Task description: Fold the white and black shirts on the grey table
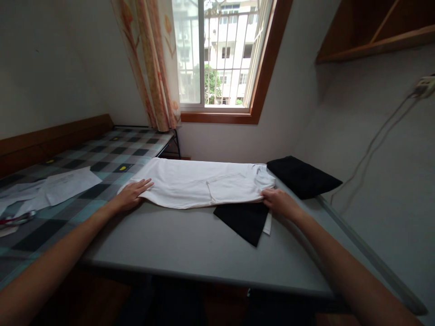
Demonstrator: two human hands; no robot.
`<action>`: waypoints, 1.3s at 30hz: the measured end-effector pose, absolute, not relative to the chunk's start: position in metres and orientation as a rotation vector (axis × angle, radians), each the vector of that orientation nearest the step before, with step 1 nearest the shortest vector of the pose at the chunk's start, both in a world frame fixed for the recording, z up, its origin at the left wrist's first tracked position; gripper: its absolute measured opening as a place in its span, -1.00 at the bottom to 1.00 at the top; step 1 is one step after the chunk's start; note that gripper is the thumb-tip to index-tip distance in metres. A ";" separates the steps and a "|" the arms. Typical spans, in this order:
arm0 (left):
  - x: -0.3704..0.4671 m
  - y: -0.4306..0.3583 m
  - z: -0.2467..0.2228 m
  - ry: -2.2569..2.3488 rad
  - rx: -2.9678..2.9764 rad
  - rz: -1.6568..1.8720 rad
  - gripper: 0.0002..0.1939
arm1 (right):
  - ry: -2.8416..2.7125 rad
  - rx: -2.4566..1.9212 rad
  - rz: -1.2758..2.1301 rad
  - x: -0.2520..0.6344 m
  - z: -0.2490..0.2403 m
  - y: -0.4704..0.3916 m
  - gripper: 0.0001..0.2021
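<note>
A white T-shirt (pixel 180 183) lies lengthwise across the grey table (pixel 190 244), folded into a long strip, with a sleeve laid over its body and the collar end at the right. My left hand (pixel 134 192) rests flat on the shirt's left end, fingers stretched out. At the near right corner, by the collar, my right hand (pixel 277 200) has its fingers closed on the shirt's edge. From under that end a black flat piece (pixel 246 222) sticks out towards me, with a small white strip (pixel 268 224) beside it.
A folded black cloth (pixel 302 176) sits at the table's back right, near the wall. To the left stands a bed with a checked cover (pixel 84 154), papers (pixel 64 183) lying on it. A window (pixel 220 59) and curtain (pixel 152 63) are behind; a cable (pixel 377 136) hangs at right.
</note>
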State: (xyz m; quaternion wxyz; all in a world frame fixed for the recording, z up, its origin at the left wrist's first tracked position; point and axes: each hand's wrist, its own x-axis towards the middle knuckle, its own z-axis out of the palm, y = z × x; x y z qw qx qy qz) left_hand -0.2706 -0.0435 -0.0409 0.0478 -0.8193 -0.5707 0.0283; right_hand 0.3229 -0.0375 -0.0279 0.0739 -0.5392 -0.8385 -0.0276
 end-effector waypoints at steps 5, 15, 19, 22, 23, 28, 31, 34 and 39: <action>-0.254 -0.042 -0.055 -1.749 -2.487 -0.066 -0.39 | -2.496 -1.464 -0.137 0.328 -0.045 -0.049 -0.69; -0.246 -0.033 -0.052 -1.742 -2.557 -0.020 -0.36 | -2.463 -1.334 0.093 0.337 -0.064 -0.032 -0.41; -0.245 -0.033 -0.058 -1.788 -2.544 -0.059 -0.41 | -2.463 -1.373 0.113 0.336 -0.071 -0.030 -0.47; -0.245 -0.037 -0.056 -1.792 -2.550 -0.075 -0.41 | -2.458 -1.381 0.078 0.336 -0.071 -0.031 -0.48; -0.245 -0.038 -0.055 -1.793 -2.553 -0.074 -0.41 | -2.457 -1.387 0.071 0.336 -0.070 -0.033 -0.49; -0.244 -0.050 -0.052 -1.790 -2.561 -0.094 -0.42 | -2.448 -1.402 0.058 0.338 -0.067 -0.041 -0.50; -0.244 -0.061 -0.051 -1.778 -2.574 -0.113 -0.42 | -2.470 -1.415 0.060 0.340 -0.065 -0.049 -0.49; -0.247 -0.073 -0.049 -1.759 -2.585 -0.123 -0.44 | -2.494 -1.437 0.097 0.342 -0.060 -0.059 -0.48; -0.254 -0.092 -0.042 -1.710 -2.654 -0.039 -0.44 | -2.549 -1.473 0.181 0.344 -0.046 -0.080 -0.48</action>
